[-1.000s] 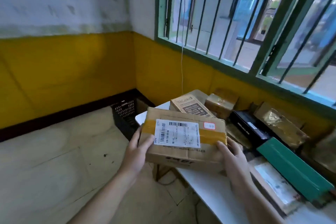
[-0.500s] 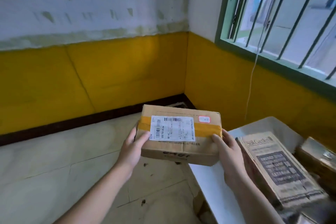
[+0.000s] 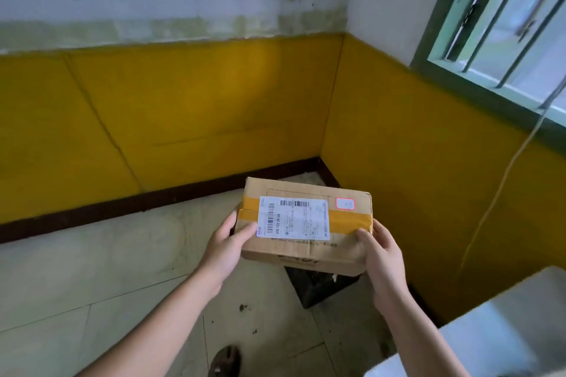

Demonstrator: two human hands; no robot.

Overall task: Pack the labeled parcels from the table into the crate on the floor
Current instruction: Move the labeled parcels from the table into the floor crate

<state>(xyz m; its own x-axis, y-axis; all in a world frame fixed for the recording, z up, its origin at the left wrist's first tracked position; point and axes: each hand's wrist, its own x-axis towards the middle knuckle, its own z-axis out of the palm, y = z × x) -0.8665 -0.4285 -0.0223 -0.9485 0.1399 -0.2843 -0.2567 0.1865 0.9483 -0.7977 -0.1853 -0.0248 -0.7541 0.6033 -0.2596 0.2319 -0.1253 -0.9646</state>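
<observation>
Cardboard parcel [image 3: 306,249]: my left hand [image 3: 225,249] grips its nine o'clock end, my right hand [image 3: 382,260] grips its three o'clock end.

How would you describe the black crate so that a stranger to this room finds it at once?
Look at the corner where the two yellow walls meet the pale floor. Close to it stands the crate, mostly hidden under the cardboard parcel that the left hand and right hand hold. It is the only black, boxy thing on the floor.
</observation>
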